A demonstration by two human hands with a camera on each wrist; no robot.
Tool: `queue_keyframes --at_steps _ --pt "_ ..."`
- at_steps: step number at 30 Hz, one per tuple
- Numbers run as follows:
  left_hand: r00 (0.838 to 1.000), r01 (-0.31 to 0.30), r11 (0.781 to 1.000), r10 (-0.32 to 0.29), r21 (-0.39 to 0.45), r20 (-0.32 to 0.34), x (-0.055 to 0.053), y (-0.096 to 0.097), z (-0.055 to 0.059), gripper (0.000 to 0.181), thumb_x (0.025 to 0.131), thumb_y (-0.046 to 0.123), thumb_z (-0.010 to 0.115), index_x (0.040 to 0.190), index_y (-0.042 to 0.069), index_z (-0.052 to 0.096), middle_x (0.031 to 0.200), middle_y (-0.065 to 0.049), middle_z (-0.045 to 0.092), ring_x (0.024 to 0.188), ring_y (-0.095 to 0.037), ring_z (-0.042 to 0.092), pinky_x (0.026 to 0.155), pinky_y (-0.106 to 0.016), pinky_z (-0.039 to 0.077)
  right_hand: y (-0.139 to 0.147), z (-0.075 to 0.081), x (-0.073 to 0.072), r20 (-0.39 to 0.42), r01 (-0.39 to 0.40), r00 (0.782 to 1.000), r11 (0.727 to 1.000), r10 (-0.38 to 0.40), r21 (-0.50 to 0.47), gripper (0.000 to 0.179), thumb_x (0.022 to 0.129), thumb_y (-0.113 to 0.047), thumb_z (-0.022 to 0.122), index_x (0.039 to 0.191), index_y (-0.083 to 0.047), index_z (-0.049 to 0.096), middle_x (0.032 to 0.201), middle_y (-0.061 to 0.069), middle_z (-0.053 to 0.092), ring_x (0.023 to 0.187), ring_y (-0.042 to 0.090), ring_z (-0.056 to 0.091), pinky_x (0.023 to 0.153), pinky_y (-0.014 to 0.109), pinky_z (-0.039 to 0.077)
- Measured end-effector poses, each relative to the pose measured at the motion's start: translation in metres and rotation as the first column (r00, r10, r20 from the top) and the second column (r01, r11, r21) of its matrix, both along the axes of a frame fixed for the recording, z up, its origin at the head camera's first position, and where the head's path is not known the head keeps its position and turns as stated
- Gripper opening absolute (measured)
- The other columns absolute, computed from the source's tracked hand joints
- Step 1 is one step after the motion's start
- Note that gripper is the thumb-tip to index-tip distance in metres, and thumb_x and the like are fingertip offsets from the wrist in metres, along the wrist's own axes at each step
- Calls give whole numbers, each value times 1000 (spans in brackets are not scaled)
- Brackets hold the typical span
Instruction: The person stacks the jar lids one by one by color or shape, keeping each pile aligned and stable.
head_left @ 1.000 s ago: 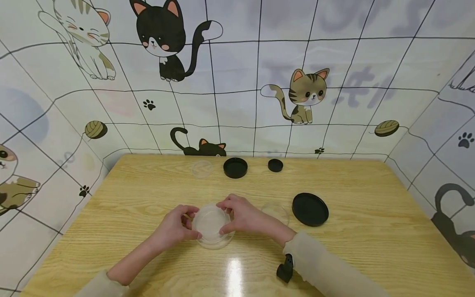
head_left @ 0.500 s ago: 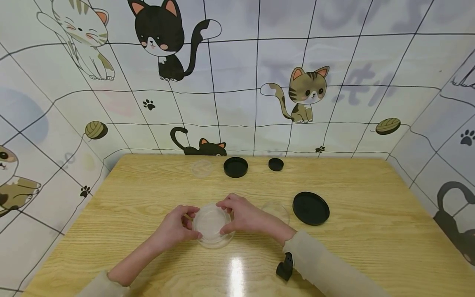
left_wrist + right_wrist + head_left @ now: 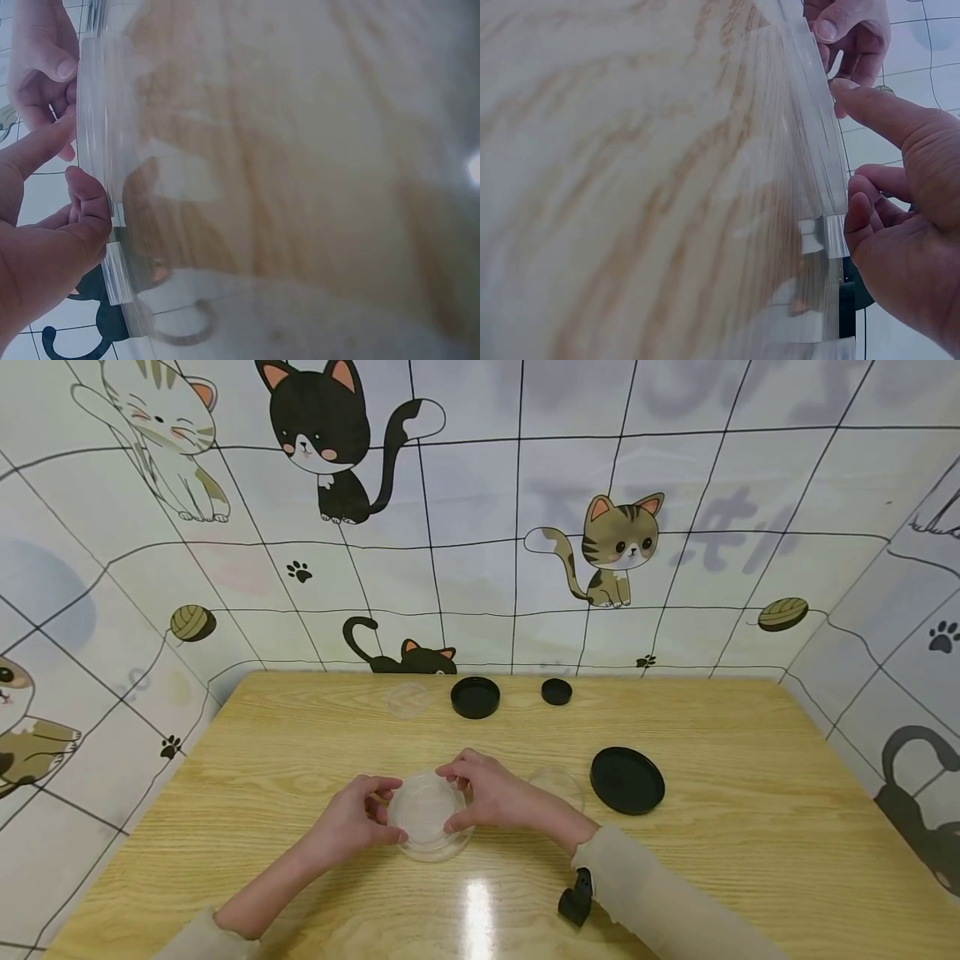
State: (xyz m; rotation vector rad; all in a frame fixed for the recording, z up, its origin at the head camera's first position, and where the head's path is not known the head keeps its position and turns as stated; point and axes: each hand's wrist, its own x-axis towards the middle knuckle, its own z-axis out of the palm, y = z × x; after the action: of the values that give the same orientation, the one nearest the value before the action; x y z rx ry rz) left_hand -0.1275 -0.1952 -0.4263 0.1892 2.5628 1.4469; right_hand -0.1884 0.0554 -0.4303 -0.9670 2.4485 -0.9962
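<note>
In the head view, a clear round plastic dish (image 3: 426, 810) lies over a slightly offset clear round piece (image 3: 442, 853) near the table's middle. My left hand (image 3: 363, 814) grips its left rim, thumb at the front and fingers at the back. On the opposite side, my right hand (image 3: 487, 795) holds the rim between thumb and fingers. Seen edge-on in the left wrist view, the clear dish (image 3: 94, 112) sits close above the tabletop. The right wrist view shows the dish's thin wall (image 3: 817, 127) beside the right thumb and fingers.
Right of the hands lie another clear disc (image 3: 558, 783), partly behind my right forearm, and a large black round lid (image 3: 627, 781). Along the back edge stand a faint clear disc (image 3: 407, 700), a medium black dish (image 3: 476, 697) and a small black one (image 3: 557, 692). A cat-patterned cloth (image 3: 480, 577) hangs behind.
</note>
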Motion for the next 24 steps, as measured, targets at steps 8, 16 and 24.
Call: queue_keyframes --at_steps 8,16,24 --pt "1000 -7 1000 7 6 -2 -5 3 1 67 72 1 92 131 -4 61 109 -13 51 78 -21 55 59 -25 46 8 12 0 8 10 1000 997 -9 -82 64 82 -21 90 138 -6 63 110 4 57 94 20 55 80 29 49" --pt "999 23 999 -22 25 -30 -11 9 11 66 74 4 91 133 -2 60 114 -16 51 79 -22 53 58 -26 45 24 31 -3 -7 18 1000 986 -19 -167 63 82 -17 89 137 -3 62 122 14 61 100 27 58 84 32 52" --pt "996 74 997 -72 38 -42 -20 25 22 66 77 4 90 135 -1 59 118 -19 50 80 -23 53 59 -27 46 54 40 -7 -9 67 997 974 -71 -217 64 83 -14 88 139 -6 60 128 17 59 103 36 57 88 52 53"
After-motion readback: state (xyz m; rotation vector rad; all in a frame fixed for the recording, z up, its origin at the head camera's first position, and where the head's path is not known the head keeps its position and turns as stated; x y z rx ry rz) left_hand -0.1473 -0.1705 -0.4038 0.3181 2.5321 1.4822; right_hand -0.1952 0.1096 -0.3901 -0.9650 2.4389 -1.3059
